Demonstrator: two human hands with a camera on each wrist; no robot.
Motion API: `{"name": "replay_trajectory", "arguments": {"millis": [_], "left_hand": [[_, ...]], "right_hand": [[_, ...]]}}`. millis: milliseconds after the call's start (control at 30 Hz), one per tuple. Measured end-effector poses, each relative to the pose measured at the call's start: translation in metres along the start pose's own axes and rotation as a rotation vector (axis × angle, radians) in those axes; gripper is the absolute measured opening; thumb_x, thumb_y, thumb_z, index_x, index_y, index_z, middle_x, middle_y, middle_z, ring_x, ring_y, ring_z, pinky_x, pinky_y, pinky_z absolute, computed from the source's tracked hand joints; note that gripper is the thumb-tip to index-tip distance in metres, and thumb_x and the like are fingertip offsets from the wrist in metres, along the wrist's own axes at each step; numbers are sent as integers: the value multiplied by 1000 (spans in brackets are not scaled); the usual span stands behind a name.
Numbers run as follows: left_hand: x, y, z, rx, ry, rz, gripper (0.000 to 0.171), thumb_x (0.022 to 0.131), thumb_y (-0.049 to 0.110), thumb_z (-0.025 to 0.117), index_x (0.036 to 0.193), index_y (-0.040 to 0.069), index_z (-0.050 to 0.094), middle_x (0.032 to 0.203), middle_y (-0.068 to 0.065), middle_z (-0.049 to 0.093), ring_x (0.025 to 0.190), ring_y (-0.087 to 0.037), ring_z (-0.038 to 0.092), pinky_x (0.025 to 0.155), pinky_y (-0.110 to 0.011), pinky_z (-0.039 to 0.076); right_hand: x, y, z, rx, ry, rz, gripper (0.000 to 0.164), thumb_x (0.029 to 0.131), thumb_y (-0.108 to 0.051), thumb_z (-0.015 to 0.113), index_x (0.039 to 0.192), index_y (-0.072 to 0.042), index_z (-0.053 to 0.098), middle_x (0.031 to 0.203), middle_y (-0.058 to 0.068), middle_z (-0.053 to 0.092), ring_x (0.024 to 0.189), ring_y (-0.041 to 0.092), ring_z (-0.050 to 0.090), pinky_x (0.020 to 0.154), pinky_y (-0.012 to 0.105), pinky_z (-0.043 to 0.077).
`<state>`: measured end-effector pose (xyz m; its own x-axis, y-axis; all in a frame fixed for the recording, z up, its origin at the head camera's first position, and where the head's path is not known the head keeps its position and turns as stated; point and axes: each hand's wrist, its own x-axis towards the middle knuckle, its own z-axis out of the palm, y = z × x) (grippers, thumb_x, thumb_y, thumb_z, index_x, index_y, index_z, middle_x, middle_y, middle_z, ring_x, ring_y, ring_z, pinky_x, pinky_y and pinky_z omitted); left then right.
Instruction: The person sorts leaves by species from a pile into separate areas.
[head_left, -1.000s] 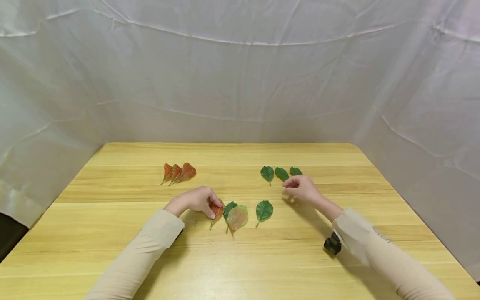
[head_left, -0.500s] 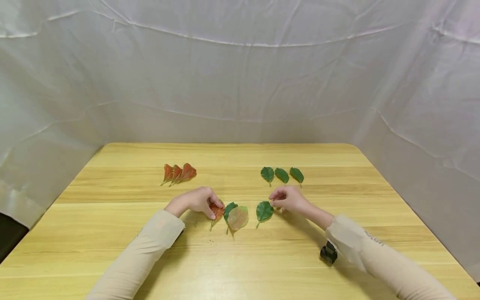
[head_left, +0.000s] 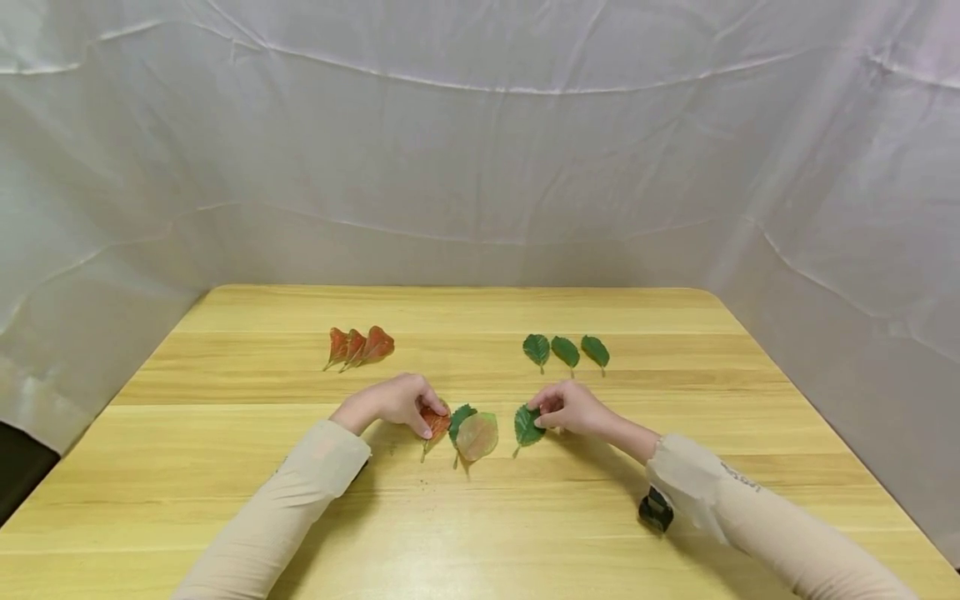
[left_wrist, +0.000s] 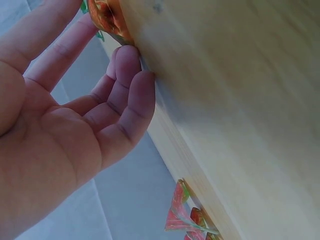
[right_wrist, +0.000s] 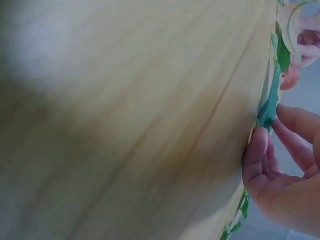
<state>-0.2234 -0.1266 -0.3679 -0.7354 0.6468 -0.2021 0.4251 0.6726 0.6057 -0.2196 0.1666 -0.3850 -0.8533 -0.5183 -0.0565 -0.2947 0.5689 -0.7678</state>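
Observation:
Near the middle of the table, my left hand (head_left: 393,402) pinches a red leaf (head_left: 435,425) between thumb and fingers; the fingers cover part of it. In the left wrist view the red leaf (left_wrist: 107,20) shows at the fingertips. To the right, my right hand (head_left: 576,408) has thumb and forefinger on the right edge of a green leaf (head_left: 527,427). The right wrist view shows this green leaf (right_wrist: 271,100) between thumb and fingers, close to the tabletop. Between the hands, a pale pinkish-green leaf (head_left: 477,437) overlaps another green leaf (head_left: 457,419).
Three red leaves (head_left: 378,344) overlap in a group at the back left. At the back right, three green leaves (head_left: 566,351) lie in a row. Grey-white cloth (head_left: 480,167) hangs behind the wooden table (head_left: 480,533) and along its sides.
My right hand has come left and nearer from the back green row to the single green leaf and taken its edge. The left hand stays on the red leaf.

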Motion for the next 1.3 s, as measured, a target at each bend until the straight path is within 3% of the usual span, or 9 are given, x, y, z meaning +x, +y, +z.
{"name": "replay_trajectory", "arguments": {"millis": [200,333,633,1033,1300], "left_hand": [[0,2,0,1,-3,14,34,68,4,75,102,1,67,104,-9,64,97,-22,55,81,-31,45],[0,3,-1,5,-13,30,32,70,5,74,102,0,67,103,-10,64,96,-21,56,78,-28,45],[0,8,-4,2,-31,16,26,76,8,70,101,0,67,94,-6,65,70,-7,50,62,-22,42],[6,19,-1,6,106,134,11,81,8,65,91,2,67,79,1,62,70,-9,55,64,-21,45],[7,28,3,11,105,186,10,83,7,63,91,2,66,77,3,60,67,-8,53,61,-20,44]], "right_hand": [[1,1,0,-44,-21,-15,19,74,4,67,93,5,67,69,1,53,57,11,46,45,23,43],[2,0,0,-95,-23,-57,18,72,4,68,90,4,67,70,1,55,62,10,47,51,22,42],[3,0,1,-133,-39,-87,18,70,6,69,87,2,68,69,1,54,61,10,46,54,23,41],[3,1,1,-119,-44,-80,18,69,8,67,86,2,67,70,2,53,64,11,45,55,22,41],[2,-1,1,-123,-44,-74,18,69,7,68,87,2,67,70,1,53,64,12,45,57,23,41]]}}
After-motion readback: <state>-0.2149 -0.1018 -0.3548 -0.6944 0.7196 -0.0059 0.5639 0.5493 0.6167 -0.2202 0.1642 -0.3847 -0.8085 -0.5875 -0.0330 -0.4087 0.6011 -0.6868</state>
